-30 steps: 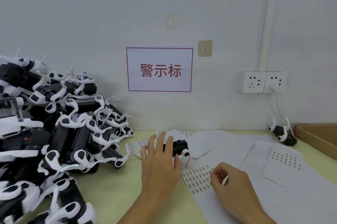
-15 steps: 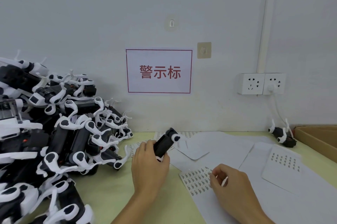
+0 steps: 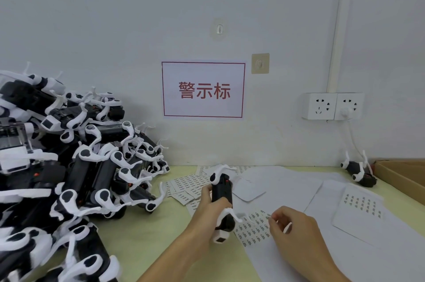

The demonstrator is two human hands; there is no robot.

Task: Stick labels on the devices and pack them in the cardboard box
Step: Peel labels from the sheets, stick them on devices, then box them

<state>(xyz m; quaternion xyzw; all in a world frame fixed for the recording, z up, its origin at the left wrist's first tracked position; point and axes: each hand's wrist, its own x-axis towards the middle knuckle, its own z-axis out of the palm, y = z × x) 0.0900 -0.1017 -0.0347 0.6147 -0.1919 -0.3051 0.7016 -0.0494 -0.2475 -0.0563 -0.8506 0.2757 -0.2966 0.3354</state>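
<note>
Now my left hand grips one black-and-white device, fingers curled round its body, holding it upright above the bench; half a second ago it was tilted and lower down near the label strips, and a second ago it lay flat under my palm. My right hand, just right of the device, pinches something small and white between curled fingers over the label sheet, much as before. Far left of my left hand lies one big pile of devices, too tangled to count. Beyond my right hand, by the wall, rests one single device, and just right of it I see one cardboard box. A second label sheet lies right of my right hand, and loose label strips sit just beyond my left.
</note>
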